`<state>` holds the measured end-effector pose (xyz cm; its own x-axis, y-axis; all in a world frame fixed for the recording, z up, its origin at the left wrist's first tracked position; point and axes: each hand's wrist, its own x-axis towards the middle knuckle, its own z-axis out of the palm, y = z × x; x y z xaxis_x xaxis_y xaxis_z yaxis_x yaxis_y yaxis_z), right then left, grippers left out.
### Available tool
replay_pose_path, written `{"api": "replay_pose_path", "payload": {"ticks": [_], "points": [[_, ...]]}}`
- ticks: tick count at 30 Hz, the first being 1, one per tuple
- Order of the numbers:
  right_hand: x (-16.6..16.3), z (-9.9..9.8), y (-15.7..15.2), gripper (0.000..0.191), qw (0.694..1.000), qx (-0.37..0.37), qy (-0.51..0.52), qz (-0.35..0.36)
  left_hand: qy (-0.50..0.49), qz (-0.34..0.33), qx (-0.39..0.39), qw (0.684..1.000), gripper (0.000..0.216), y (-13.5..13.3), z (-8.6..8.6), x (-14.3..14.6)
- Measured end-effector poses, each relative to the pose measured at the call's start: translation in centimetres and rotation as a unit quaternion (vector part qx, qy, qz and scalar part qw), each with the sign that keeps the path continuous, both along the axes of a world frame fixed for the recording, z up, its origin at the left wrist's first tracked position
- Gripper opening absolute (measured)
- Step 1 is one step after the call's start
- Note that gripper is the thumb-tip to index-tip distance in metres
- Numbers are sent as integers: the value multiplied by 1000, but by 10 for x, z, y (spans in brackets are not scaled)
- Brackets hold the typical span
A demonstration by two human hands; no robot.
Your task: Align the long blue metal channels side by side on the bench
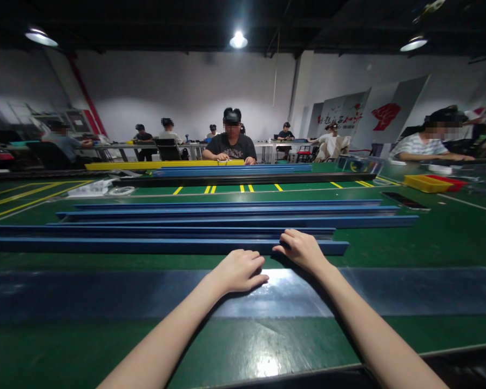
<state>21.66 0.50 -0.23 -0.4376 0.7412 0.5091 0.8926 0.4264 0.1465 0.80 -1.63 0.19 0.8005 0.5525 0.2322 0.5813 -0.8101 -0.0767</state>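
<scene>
Two bare hands at a green workbench (429,243). The left hand (240,270) rests loosely curled, holding nothing, on a glossy dark strip (105,294). The right hand (302,250), just to its right, lays relaxed fingers on the nearest blue rail (146,246); more rails lie just beyond.

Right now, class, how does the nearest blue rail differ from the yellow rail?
The nearest blue rail is dark; the yellow rail is bright. The blue rail touches the right hand; the yellow rail lies before the person opposite. Both are long, straight, and lie crosswise on the table.
</scene>
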Motion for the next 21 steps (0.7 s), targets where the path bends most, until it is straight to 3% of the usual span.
{"api": "replay_pose_path", "payload": {"ticks": [10, 21], "points": [[1, 7, -3, 34, 998, -64, -5, 0, -22, 65, -91, 994, 21, 2, -2, 1], [-2, 8, -5, 34, 997, -54, 7, 46, -48, 110, -95, 988, 20, 2, -6, 3]]}}
